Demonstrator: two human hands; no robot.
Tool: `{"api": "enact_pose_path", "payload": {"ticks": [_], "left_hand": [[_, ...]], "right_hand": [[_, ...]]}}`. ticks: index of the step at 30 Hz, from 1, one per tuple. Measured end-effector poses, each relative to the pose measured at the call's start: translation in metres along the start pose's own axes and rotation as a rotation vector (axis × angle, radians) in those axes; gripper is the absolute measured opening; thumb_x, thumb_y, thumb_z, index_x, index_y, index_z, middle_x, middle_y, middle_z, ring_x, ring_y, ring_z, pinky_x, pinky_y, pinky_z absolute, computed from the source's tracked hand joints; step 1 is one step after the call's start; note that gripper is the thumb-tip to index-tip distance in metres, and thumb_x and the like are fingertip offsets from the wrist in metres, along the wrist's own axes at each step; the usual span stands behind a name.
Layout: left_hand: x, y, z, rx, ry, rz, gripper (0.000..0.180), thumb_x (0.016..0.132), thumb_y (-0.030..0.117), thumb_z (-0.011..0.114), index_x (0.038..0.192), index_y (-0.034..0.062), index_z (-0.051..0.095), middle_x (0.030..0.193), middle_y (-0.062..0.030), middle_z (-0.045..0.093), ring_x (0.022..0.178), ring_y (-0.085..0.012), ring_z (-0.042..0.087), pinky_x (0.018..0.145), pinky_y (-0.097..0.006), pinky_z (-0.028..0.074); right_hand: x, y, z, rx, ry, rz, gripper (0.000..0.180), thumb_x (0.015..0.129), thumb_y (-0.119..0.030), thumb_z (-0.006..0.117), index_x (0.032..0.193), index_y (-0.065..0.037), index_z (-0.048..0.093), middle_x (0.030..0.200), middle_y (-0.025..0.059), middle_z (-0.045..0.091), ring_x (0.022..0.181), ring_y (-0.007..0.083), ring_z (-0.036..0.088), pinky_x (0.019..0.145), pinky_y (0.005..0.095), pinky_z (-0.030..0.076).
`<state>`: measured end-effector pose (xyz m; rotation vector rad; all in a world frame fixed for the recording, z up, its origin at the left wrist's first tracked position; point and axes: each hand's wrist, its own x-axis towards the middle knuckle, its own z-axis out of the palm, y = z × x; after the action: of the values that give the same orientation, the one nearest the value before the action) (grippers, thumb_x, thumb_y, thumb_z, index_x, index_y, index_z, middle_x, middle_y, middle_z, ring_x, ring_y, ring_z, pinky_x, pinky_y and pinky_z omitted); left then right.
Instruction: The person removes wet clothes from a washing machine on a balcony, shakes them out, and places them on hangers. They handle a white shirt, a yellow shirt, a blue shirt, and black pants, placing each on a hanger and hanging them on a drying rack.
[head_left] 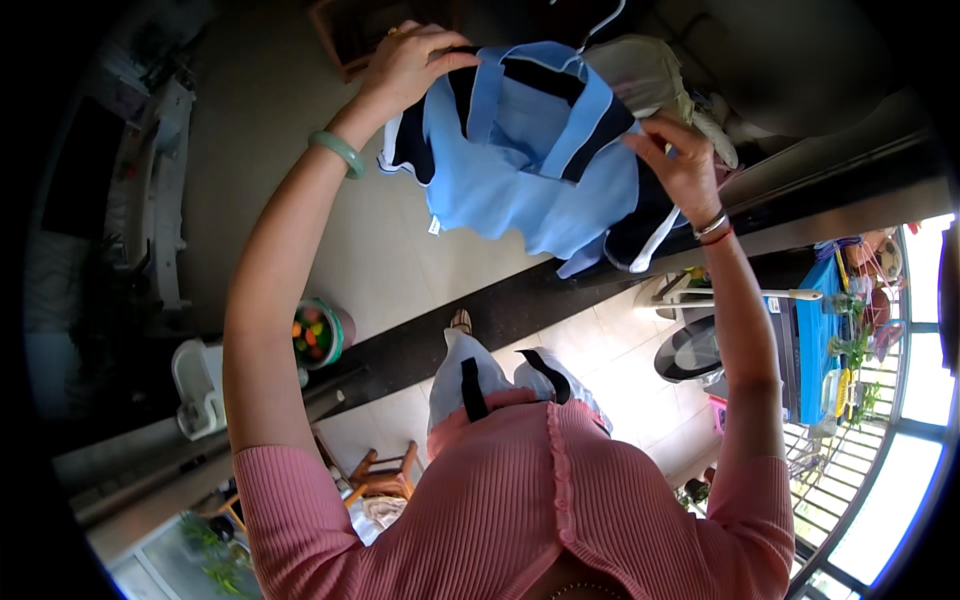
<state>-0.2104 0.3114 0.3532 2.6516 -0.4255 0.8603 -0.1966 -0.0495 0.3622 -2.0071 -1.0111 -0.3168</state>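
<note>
A light blue and black collared top (530, 190) hangs spread out in front of me, its open neck facing me. My left hand (410, 68) is closed on its left shoulder, with the thumb pressed on the black cloth by the collar. On the other side, my right hand (680, 165) pinches the right shoulder between thumb and fingers. A pale hanger hook (604, 22) rises above the collar; most of the hanger is hidden by the cloth. The hem hangs loose, and a small white tag (434, 226) shows at its lower left.
Behind the top hang pale clothes (640, 75). At left stand a bucket (342, 330) of colourful items and a white plastic chair (198, 385); a wooden stool (385, 472) is lower down. A blue-topped appliance (818, 345) and a railing (820, 485) with plants lie right.
</note>
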Motion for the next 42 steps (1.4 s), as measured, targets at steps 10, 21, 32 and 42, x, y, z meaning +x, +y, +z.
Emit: {"api": "enact_pose_path", "payload": {"ticks": [10, 21, 32, 42], "left_hand": [[0.044, -0.085, 0.039, -0.231, -0.116, -0.05, 0.018, 0.087, 0.024, 0.067, 0.1, 0.0116, 0.069, 0.095, -0.0031, 0.068, 0.097, -0.0227, 0.058, 0.084, -0.036, 0.047], [0.108, -0.164, 0.101, -0.202, -0.187, -0.082, 0.021, 0.087, 0.001, 0.062, 0.105, 0.0101, 0.068, 0.113, -0.0027, 0.063, 0.094, -0.0172, 0.058, 0.08, -0.029, 0.047], [0.229, -0.21, 0.159, -0.424, -0.335, -0.155, 0.024, 0.092, -0.003, 0.051, 0.113, 0.0042, 0.06, 0.111, -0.0048, 0.059, 0.089, -0.0151, 0.061, 0.078, -0.026, 0.049], [0.405, -0.169, 0.34, -0.407, -0.477, 0.209, 0.018, 0.089, 0.0, 0.058, 0.107, 0.0038, 0.061, 0.104, -0.0078, 0.059, 0.092, -0.0207, 0.06, 0.079, -0.029, 0.048]], "right_hand": [[0.046, 0.013, 0.087, 0.043, 0.221, 0.17, 0.016, 0.075, -0.003, 0.077, 0.086, 0.0, 0.067, 0.07, 0.0064, 0.058, 0.059, 0.014, 0.053, 0.055, 0.0263, 0.042], [0.1, 0.083, 0.155, 0.207, 0.326, 0.26, 0.013, 0.076, -0.002, 0.074, 0.086, 0.001, 0.066, 0.072, 0.0089, 0.056, 0.06, 0.0204, 0.054, 0.056, 0.0296, 0.042], [0.176, 0.178, 0.158, 0.305, 0.453, 0.327, 0.014, 0.076, -0.004, 0.074, 0.084, 0.001, 0.064, 0.072, 0.0101, 0.054, 0.056, 0.0241, 0.051, 0.053, 0.0328, 0.041], [0.186, 0.325, 0.094, 0.164, 0.721, 0.547, 0.014, 0.078, -0.006, 0.073, 0.086, 0.001, 0.065, 0.074, 0.0095, 0.057, 0.06, 0.0206, 0.054, 0.057, 0.029, 0.043]]}}
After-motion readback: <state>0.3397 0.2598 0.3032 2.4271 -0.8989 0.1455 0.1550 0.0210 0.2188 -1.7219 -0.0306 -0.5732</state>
